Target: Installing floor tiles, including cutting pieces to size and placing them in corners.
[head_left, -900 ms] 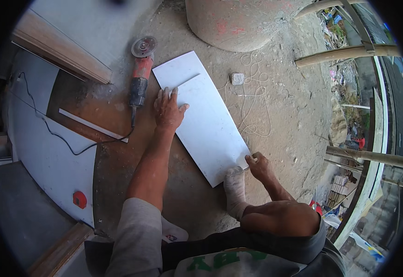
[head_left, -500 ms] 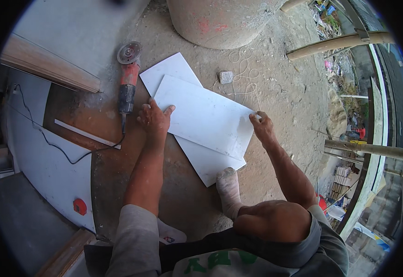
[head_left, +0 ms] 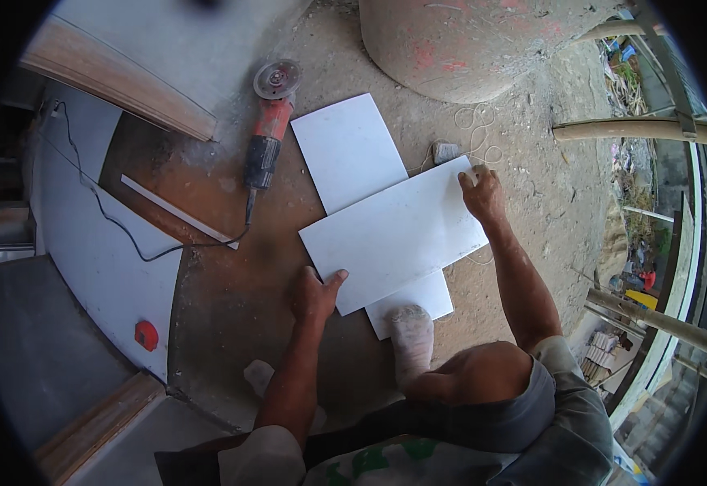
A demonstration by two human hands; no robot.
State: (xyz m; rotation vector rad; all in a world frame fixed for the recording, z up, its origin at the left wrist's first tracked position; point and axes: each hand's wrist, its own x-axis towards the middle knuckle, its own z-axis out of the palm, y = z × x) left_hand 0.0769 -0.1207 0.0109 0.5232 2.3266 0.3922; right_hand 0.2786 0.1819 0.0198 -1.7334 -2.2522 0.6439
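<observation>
Looking down from the head cam: the person crouches on a dusty concrete floor (head_left: 232, 308) with two white tiles in front of them. The top tile (head_left: 394, 235) lies crosswise over the bottom tile (head_left: 345, 150), so the two make a rough X. The bottom one sticks out toward the grinder at its far end, and a small bit of it shows near the foot.

The left hand (head_left: 314, 293) is clamped on the near-left corner of the top tile, thumb on top and fingers tucked under the edge. The right hand (head_left: 483, 193) grips the far-right corner the same way, fingers curled over the edge. So both hands are closed on that top tile, one at each end. Can't really tell if it's lifted clear or resting on the lower one.

A dusty foot (head_left: 412, 340) is planted right on the near end of the bottom tile. A red angle grinder (head_left: 266, 134) lies just left of the tiles, disc pointing away, with its black cord (head_left: 126, 235) trailing off left. A thin white strip (head_left: 177, 211) lies near it. A big concrete column (head_left: 483, 44) stands beyond the tiles, and a small grey block (head_left: 446, 151) sits by the top tile's far corner.
</observation>
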